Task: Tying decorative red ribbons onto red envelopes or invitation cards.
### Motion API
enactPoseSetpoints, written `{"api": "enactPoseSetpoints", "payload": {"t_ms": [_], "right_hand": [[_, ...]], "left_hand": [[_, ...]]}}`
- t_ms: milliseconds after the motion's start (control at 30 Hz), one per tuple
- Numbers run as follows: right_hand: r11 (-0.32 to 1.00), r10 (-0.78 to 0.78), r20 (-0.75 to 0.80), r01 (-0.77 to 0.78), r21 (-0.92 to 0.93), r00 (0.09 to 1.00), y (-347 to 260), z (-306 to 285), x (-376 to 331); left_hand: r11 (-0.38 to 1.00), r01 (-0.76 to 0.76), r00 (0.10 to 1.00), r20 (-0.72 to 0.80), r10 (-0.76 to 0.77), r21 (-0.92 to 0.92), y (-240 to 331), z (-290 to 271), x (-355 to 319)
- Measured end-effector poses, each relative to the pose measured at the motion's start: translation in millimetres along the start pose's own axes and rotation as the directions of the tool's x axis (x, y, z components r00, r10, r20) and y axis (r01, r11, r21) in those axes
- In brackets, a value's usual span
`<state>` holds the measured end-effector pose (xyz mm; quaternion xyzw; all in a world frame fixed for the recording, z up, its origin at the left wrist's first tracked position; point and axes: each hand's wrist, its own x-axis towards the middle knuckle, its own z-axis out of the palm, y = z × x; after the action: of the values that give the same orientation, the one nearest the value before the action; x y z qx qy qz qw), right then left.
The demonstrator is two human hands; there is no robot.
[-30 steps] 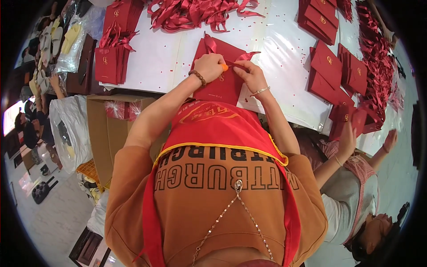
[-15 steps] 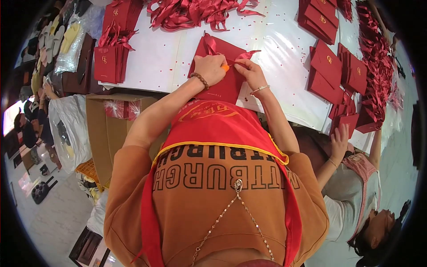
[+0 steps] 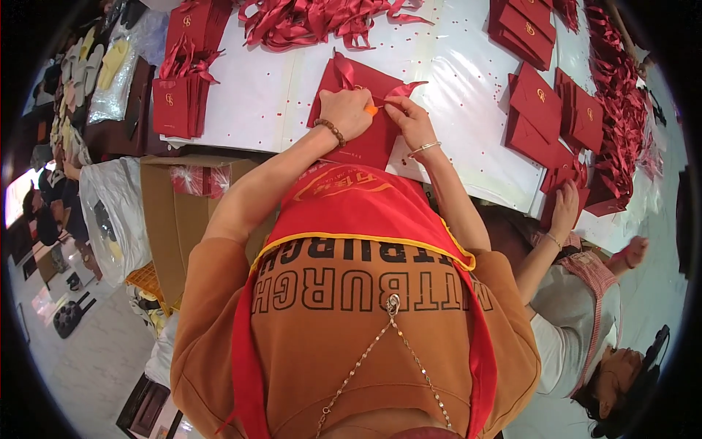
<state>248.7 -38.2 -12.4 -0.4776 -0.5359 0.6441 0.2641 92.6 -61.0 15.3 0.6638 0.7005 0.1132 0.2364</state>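
Note:
A dark red card envelope [image 3: 373,150] lies on the white table just in front of me, with satin ribbon at its upper part. My left hand [image 3: 345,115] is closed over its upper left side, and a small orange thing [image 3: 371,111] shows at the fingertips. Whether the orange thing is held or worn on a finger, I cannot tell. One ribbon loop [image 3: 343,72] sticks up behind that hand. My right hand [image 3: 414,123] pinches at the base of the other red ribbon end [image 3: 404,90], close to the left fingertips. The pinch point itself is partly hidden by fingers.
Red ribbons [image 3: 314,22] lie heaped at the far side. Finished-looking envelopes with ribbons [image 3: 181,102] stand stacked at left. More envelopes [image 3: 535,110] lie at right, beside a long ribbon pile [image 3: 614,110]. A co-worker's hand [image 3: 565,208] touches envelopes there. An open cardboard box [image 3: 172,219] stands below left.
My hands stay almost where they were, at the ribbon. At right, the co-worker's near hand has moved up onto the envelope, and their other hand has come away from the ribbon pile.

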Motion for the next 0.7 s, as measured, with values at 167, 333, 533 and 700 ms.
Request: {"api": "enactPoseSetpoints", "payload": {"t_ms": [167,333,533,700], "right_hand": [[0.998,0.029,0.015,-0.029,0.058,0.999,3,-2,1],[0.887,-0.272,-0.066,0.224,-0.403,0.96,-1,5,-6],[0.866,-0.331,-0.019,0.296,-0.402,0.943,-10,10,-8],[0.857,-0.306,0.047,0.296,-0.421,0.951,-10,6,-7]], "left_hand": [[0.999,-0.037,0.998,-0.043,0.039,0.03,2,0,-6],[0.986,-0.059,0.995,-0.064,0.07,0.159,18,-5,-8],[0.989,-0.079,0.99,-0.106,0.092,0.123,13,-7,-10],[0.955,-0.295,0.913,-0.304,0.273,-0.027,-1,-15,-6]]}}
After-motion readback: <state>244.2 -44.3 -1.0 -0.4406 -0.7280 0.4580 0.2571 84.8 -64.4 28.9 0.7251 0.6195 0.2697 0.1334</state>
